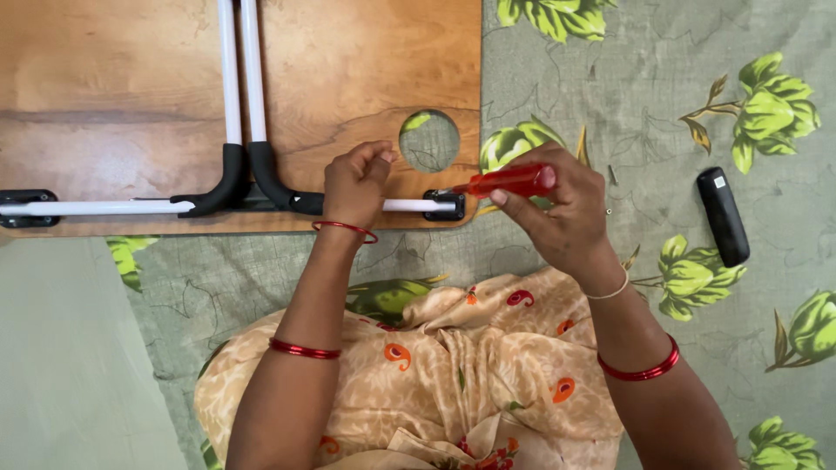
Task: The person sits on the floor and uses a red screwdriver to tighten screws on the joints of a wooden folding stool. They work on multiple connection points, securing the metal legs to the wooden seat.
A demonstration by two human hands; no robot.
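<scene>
A wooden table top (131,96) lies upside down on a floral sheet, with white tube legs (239,70) folded against it. My left hand (355,181) rests closed on the white leg tube (414,205) near the board's near right corner. My right hand (557,209) grips a red-handled screwdriver (509,180). Its tip points left at the black bracket (444,205) that holds the tube's end at the corner. A round hole (429,140) in the board lies just above the bracket.
A black oblong object (723,216) lies on the sheet to the right of my right hand. Black curved leg joints (248,178) sit left of my left hand. Another black bracket (26,209) holds the tube at the far left. My lap in patterned cloth (453,365) fills the bottom centre.
</scene>
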